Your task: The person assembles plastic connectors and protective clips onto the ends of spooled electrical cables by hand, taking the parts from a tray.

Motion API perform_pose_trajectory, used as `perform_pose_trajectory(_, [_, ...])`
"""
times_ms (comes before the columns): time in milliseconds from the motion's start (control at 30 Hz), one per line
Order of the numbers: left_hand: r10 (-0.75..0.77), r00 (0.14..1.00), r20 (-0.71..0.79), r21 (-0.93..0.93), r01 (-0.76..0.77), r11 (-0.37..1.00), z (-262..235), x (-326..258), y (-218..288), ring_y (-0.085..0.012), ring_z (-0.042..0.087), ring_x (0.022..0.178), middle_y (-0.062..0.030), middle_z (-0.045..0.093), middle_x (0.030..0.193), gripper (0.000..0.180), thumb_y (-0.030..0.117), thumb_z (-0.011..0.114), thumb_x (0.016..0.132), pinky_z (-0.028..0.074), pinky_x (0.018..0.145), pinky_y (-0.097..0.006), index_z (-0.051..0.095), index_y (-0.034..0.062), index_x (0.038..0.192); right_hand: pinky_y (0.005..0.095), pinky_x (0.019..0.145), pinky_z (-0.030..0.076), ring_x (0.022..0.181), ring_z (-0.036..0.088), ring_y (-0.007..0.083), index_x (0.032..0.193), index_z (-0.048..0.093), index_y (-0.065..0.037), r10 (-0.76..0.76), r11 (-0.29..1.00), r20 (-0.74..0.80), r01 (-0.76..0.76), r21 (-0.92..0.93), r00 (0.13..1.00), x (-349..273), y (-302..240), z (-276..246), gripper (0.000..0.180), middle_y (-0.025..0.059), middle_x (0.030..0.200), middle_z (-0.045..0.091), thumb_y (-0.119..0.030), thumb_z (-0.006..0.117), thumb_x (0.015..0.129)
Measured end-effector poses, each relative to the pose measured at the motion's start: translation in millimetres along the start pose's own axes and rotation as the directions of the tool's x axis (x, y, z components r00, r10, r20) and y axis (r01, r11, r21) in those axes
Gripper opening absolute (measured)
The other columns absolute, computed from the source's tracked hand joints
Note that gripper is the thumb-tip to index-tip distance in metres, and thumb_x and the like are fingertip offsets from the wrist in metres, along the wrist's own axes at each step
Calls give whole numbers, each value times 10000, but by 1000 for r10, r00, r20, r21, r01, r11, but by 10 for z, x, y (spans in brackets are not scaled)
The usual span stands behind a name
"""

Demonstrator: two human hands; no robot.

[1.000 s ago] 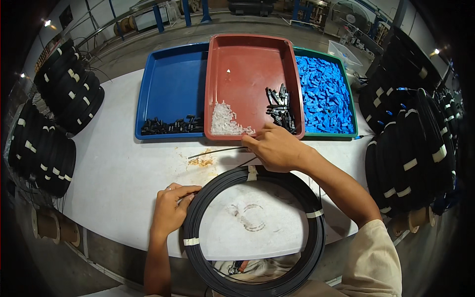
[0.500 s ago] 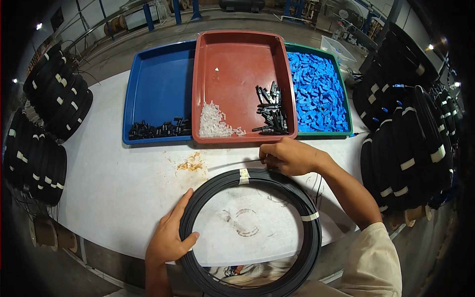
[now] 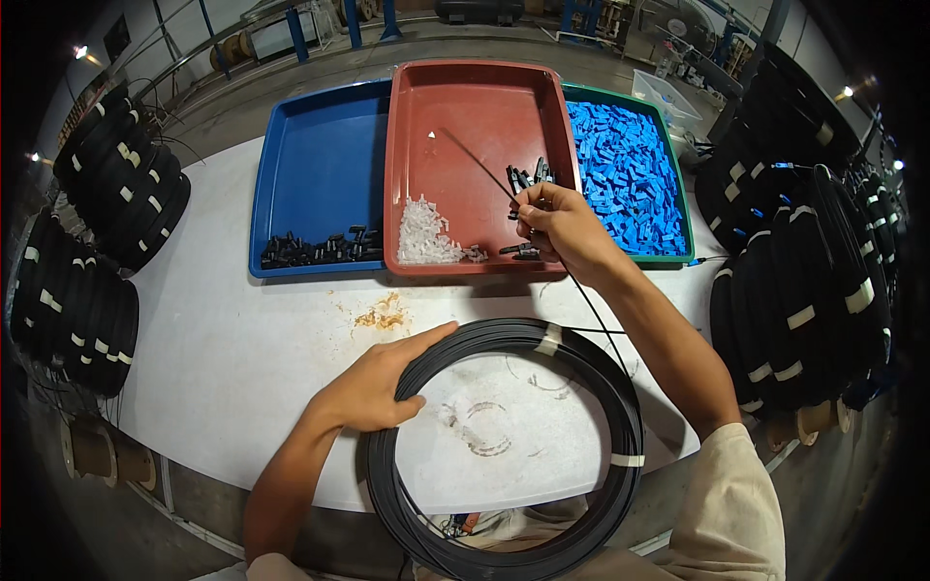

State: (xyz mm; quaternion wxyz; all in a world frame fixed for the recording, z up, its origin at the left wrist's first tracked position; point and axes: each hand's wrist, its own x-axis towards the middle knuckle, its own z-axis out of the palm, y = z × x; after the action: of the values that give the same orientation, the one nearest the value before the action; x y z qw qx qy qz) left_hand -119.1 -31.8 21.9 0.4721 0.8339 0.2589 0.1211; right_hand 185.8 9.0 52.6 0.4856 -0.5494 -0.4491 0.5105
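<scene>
A large coil of black cable [image 3: 386, 474], bound with pale tape, rests partly on the white table and overhangs its near edge. My left hand [image 3: 376, 385] grips the coil's upper left side, thumb on the inner rim and fingers along the outside. Above the red tray's lower right part, my right hand [image 3: 554, 225] pinches the cable's loose end [image 3: 477, 160], which points up and to the left. From that hand the cable runs down to the coil's right side. Behind the fingers lie black connector parts [image 3: 531, 174], partly hidden.
A red tray [image 3: 475, 107] also holds small clear pieces [image 3: 423, 235]. Left of it stands a blue tray [image 3: 325, 145] with black parts; right, a green tray [image 3: 686, 208] full of blue connectors. Taped cable coils are stacked at left [image 3: 73, 300] and right [image 3: 794, 290].
My right hand has risen from the coil's top to over the red tray, lifting the cable end. My left hand has slid up along the coil, which has turned clockwise.
</scene>
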Motion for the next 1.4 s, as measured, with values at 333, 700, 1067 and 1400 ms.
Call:
perform_pose_trajectory(333, [147,970,195,22,-154,988,-70,693,-74,-377,598,1259,-249,576,1418,957,16,662,667,437,1116,-384,355,70,1572,228,447,336,534,443,44,971,632,-81,-21,962,-42,9,-274,999,117,95,76,51,13,796,614,-115,619,1006])
perform_pose_trajectory(700, [284,926,247,35,-302,953,-54,1115,-184,-415,536,1304,-287,538,1420,776,112,694,785,401,1141,-457,405,-49,1487,283,610,464,651,578,105,934,665,-2,-396,801,109,401,-444,912,90,360,148,105,50,774,674,-94,710,917])
perform_pose_trajectory(1067, [319,947,43,81,-321,943,-119,840,-261,-388,558,1258,-238,591,1338,614,420,662,957,441,1081,-465,553,-17,1375,311,617,444,690,562,187,948,677,0,-531,668,266,590,-453,805,-95,388,249,68,92,783,616,-40,704,899])
perform_pose_trajectory(1400, [258,884,-390,755,146,639,-1247,109,-541,-315,683,897,-118,739,930,236,-2,631,789,528,845,-428,767,58,972,303,573,407,608,537,186,991,727,9,-596,561,382,707,-431,706,-104,373,247,174,99,752,622,60,693,828])
